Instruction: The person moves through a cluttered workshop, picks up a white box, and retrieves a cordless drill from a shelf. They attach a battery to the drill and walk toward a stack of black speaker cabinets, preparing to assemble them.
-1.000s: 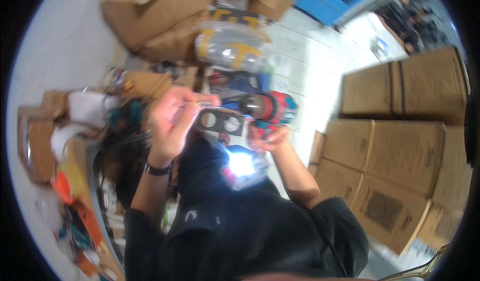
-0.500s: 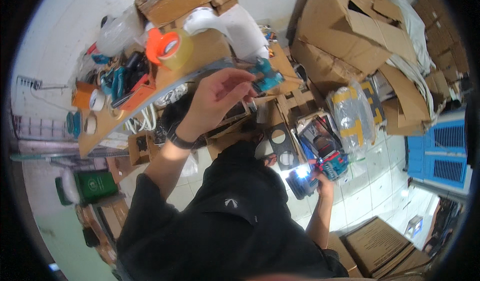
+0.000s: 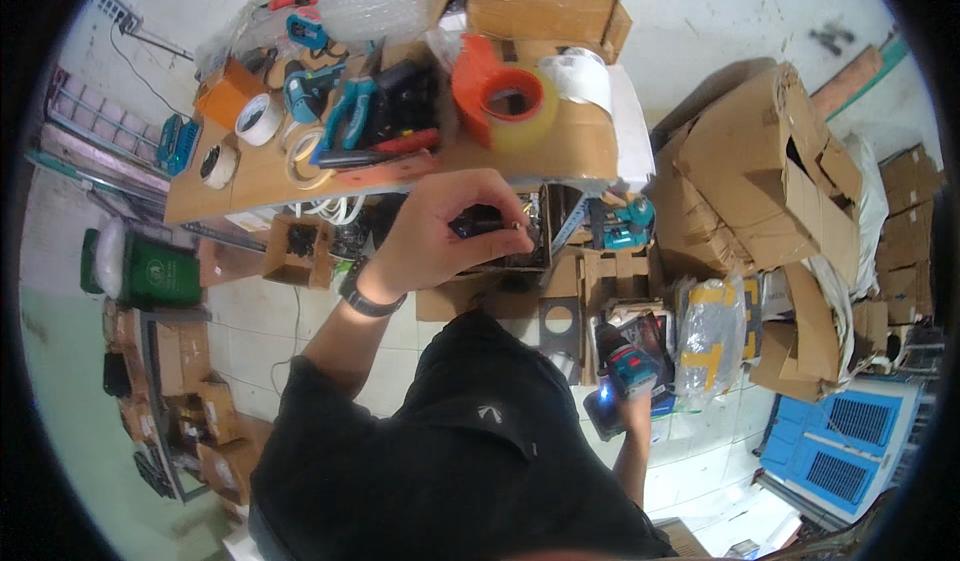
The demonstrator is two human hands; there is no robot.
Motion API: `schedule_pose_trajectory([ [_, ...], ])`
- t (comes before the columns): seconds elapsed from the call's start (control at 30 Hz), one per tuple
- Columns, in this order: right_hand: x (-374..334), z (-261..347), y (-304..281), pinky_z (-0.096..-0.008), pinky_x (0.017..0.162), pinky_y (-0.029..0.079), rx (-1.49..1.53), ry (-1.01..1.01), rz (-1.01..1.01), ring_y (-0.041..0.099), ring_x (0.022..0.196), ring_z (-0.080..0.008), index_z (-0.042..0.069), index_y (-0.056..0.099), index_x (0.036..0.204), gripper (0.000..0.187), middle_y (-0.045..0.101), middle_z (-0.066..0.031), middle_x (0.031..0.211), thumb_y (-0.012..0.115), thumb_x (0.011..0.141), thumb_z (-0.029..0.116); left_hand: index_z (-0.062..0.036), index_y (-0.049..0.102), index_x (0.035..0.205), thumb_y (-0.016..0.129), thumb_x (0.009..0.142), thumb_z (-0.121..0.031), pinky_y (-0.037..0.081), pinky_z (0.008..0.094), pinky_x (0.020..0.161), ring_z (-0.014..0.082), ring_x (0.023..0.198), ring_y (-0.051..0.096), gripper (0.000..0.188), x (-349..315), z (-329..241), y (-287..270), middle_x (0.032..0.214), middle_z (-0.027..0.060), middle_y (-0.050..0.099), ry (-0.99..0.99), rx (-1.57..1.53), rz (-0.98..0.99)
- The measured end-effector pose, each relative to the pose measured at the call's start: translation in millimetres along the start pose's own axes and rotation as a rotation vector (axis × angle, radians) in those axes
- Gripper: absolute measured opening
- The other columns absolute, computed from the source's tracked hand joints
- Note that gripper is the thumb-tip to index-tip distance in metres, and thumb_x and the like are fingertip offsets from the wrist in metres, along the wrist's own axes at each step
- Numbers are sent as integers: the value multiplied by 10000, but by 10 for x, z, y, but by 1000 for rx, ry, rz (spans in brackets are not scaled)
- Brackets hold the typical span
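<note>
My left hand is raised in front of the workbench edge, thumb and forefinger curled into a ring. A tiny light speck shows at the fingertips, too small to name. Low on the right, my right hand grips a teal and black cordless drill by its handle. Its chuck faces up and away from me, and its lamp glows blue-white near the battery. On the bench, nearest my left hand, lie teal-handled pliers and an orange tape dispenser with a wide roll of clear tape.
Tape rolls lie along the bench. Another teal power tool rests beyond its right end. Large cardboard boxes, a plastic-wrapped parcel and a blue louvred unit stand on the right. A green bin stands left.
The view has swung, showing more of the bench. My left hand's thumb and forefinger have closed into a ring. The drill in my right hand has tilted, chuck now pointing up and away.
</note>
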State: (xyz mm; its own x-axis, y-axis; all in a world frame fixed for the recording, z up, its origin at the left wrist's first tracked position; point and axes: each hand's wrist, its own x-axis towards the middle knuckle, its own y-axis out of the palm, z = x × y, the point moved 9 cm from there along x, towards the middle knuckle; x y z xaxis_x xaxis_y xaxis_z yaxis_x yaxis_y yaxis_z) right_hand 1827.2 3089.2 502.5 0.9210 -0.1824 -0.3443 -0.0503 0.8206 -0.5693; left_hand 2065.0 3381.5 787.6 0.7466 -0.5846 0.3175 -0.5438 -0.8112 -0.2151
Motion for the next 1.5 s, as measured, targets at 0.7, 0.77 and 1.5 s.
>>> schedule_pose_trajectory([
  [0.7,199,-119,1114,-468,865,511,-50,477,120,622,1049,-408,-76,586,1100,745,631,-285,1074,876,629,423,-209,699,967,788,823,-223,384,446,929,161,963,610,169,-488,-1,-1719,959,-5,703,480,-742,469],
  [0.77,132,-79,1035,-455,828,519,-215,500,42,630,1030,-388,-56,582,1112,646,632,-266,1050,848,663,325,-171,710,993,808,805,-227,392,487,965,185,994,614,220,-462,5,-1168,983,-11,702,490,-909,738],
  [1.5,520,-1615,249,-407,787,538,86,378,-82,684,898,-349,24,682,990,328,703,-198,909,766,691,127,-38,597,893,611,868,-189,519,498,624,350,712,684,154,2285,1760,2707,736,156,678,56,717,404],
])
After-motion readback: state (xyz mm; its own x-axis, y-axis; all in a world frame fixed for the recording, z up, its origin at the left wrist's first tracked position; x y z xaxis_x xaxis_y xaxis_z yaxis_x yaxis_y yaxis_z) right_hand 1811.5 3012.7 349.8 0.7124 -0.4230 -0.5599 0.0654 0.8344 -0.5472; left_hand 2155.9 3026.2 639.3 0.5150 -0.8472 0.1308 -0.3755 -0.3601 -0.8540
